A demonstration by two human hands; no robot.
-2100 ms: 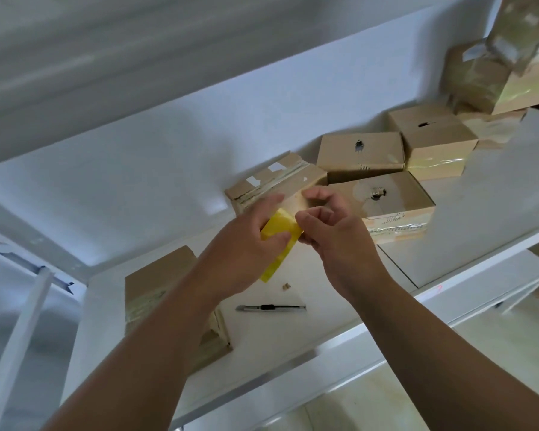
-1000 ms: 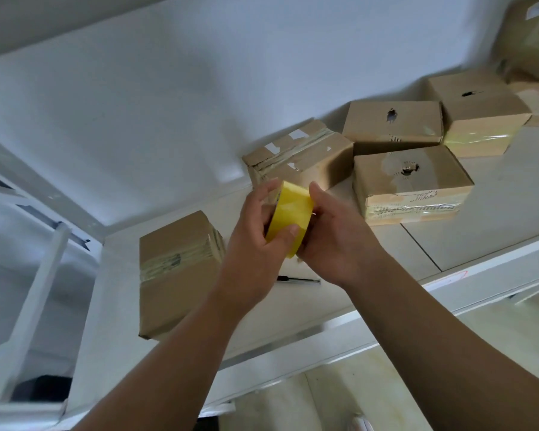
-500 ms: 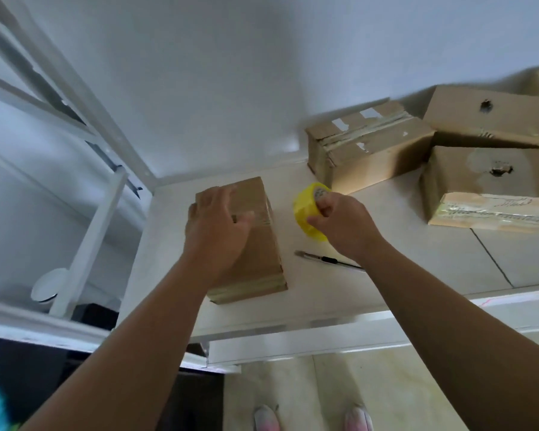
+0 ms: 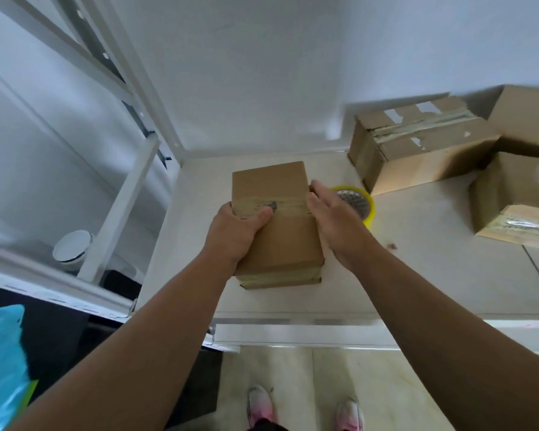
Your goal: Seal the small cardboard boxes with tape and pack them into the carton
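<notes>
Soft, fairly bright diffuse light, with a small glare spot on the white wall point(image 4: 333, 132). The taped boxes point(image 4: 417, 144) on the right cast dim shadows onto it, and tape on the small box point(image 4: 277, 237) has a dull sheen. Everything is slightly soft (wide-angle lens), and the shelf posts point(image 4: 122, 194) splay near the left edge

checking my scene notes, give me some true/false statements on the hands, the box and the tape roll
1. The left hand grips the small box. True.
2. The right hand holds the yellow tape roll. False: the roll lies on the shelf behind that hand, whose fingers are straight at the box's side.
3. A tape band crosses the box's top. True.
4. The box sits inside a carton. False: no carton surrounds it.
5. Other cardboard boxes stand to the right. True.
</notes>
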